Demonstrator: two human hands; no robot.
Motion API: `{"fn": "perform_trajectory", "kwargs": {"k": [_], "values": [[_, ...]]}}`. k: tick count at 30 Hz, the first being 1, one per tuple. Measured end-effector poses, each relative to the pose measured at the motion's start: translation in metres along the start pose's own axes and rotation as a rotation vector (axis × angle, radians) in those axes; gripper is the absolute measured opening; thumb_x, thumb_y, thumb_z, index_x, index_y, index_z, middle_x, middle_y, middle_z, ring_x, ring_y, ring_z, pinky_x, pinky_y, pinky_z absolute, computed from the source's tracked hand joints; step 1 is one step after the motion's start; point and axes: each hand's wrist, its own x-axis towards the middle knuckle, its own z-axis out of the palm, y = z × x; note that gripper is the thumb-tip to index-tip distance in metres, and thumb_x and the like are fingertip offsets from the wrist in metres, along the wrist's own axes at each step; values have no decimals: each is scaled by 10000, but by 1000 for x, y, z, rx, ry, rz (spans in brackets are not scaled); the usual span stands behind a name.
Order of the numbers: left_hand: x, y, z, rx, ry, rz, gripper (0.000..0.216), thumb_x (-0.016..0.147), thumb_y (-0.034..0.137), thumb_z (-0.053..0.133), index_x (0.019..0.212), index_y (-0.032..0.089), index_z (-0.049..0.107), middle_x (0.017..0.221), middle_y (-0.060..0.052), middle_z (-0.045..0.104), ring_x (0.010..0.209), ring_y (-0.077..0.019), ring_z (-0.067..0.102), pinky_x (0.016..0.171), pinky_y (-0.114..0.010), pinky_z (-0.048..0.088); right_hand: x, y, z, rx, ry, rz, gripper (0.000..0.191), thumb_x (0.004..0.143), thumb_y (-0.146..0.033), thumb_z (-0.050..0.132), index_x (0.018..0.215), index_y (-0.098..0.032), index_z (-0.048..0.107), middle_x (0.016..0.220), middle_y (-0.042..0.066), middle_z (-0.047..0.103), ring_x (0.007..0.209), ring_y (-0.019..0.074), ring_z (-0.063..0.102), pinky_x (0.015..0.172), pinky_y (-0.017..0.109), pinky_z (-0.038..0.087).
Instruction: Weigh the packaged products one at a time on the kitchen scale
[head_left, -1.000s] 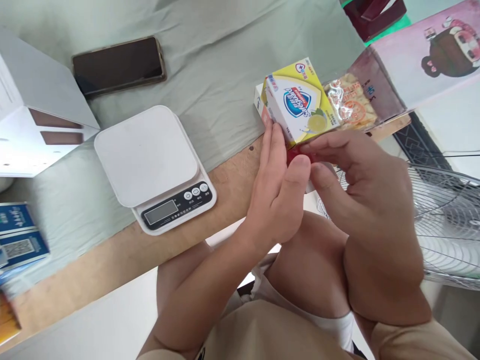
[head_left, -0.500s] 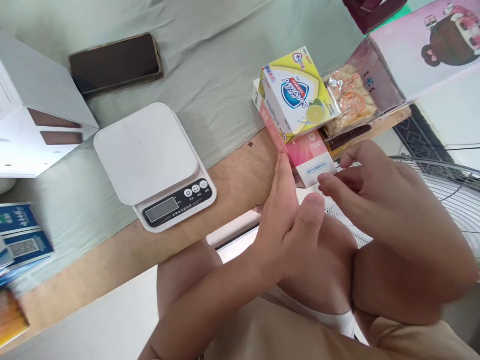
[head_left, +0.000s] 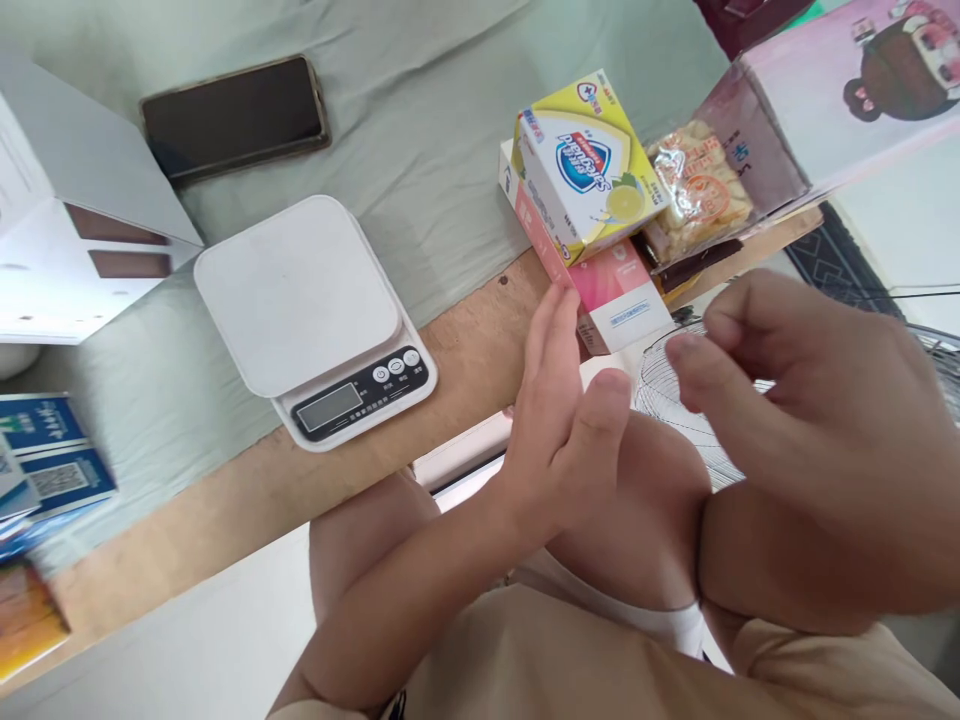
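Note:
My left hand (head_left: pixel 559 425) has its fingers stretched out and together, with the thumb apart. Its fingertips touch the near left side of a pink and white box (head_left: pixel 626 305) that juts over the table edge. On this box lies a yellow and white Safeguard soap box (head_left: pixel 589 170). Off to the right of the pink box, my right hand (head_left: pixel 795 390) is raised in the air, fingers loosely curled and thumb apart from them. No object shows in it. A white kitchen scale (head_left: pixel 300 300) with a blank display stands on the table to the left.
A phone (head_left: pixel 236 120) lies behind the scale. Beside the soap are a clear snack packet (head_left: pixel 694 190) and a pink printed box (head_left: pixel 847 110). A white carton (head_left: pixel 105 210) and blue boxes (head_left: pixel 56 460) stand at the left. A wire fan guard (head_left: pixel 675 400) is below the table edge.
My right hand has moved right, away from the pink box. My left hand stays at that box's side. The whole view has shifted slightly.

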Motion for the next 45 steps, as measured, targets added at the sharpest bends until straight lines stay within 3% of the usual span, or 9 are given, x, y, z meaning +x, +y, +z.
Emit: {"fn": "perform_trajectory", "kwargs": {"k": [3,5,7,18,23,28,35,40,45], "values": [[-5,7,-19,10,-13,73,442,1036,551,440,1249,206,615,1282,-107,683,1206,-226,660,1045,-410,569,-8,-17,4,59,-253,-286,322,907,-419,490,672,-200,492,499,-38,510,444,72,410,512,267,259],[-12,15,-39,30,-36,118,240,1024,392,503,989,199,641,900,-38,704,826,-152,664,768,-313,567,-11,-32,12,41,-436,-428,259,923,-356,476,745,-195,573,568,-27,591,491,75,467,537,269,237],[-21,23,-62,75,1,178,187,994,253,512,854,192,621,735,5,652,672,-112,598,647,-261,504,-13,-48,23,34,-494,-536,265,951,-334,458,773,-191,593,600,-22,612,523,70,484,553,272,220],[-107,30,-222,349,587,475,212,956,154,537,750,194,569,625,36,563,571,-80,497,556,-231,403,-26,-179,104,159,-335,-750,214,892,-283,553,694,-211,586,512,-36,547,446,66,460,442,220,320],[-125,31,-266,244,816,544,263,932,82,507,691,188,509,604,35,480,576,-83,435,551,-246,361,-23,-251,150,132,-281,-836,162,843,-317,630,963,-213,658,950,60,737,812,163,694,652,291,552],[-126,41,-281,153,889,690,276,904,64,505,659,182,458,572,35,410,535,-78,351,502,-267,284,-6,-312,189,39,-347,-937,656,819,-405,685,1418,-238,473,1548,109,503,1427,257,499,1127,451,525],[-136,49,-285,104,912,534,298,889,60,491,636,198,413,560,27,390,541,-98,335,514,-311,286,-5,-335,209,-6,-333,-928,568,882,-427,665,1382,-238,474,1528,86,502,1409,211,495,1214,360,444],[-125,47,-273,238,963,738,246,904,124,455,681,226,433,562,12,399,530,-136,354,528,-364,282,-10,-308,182,57,-162,-956,493,864,-475,680,1265,-231,531,1403,117,569,1386,201,509,1227,349,427],[-99,42,-244,243,896,915,213,989,265,490,777,250,517,664,4,475,632,-151,431,629,-394,336,-5,-226,138,243,60,-916,621,724,-517,730,1232,-270,474,1352,125,556,1416,292,497,1188,511,471]]}}
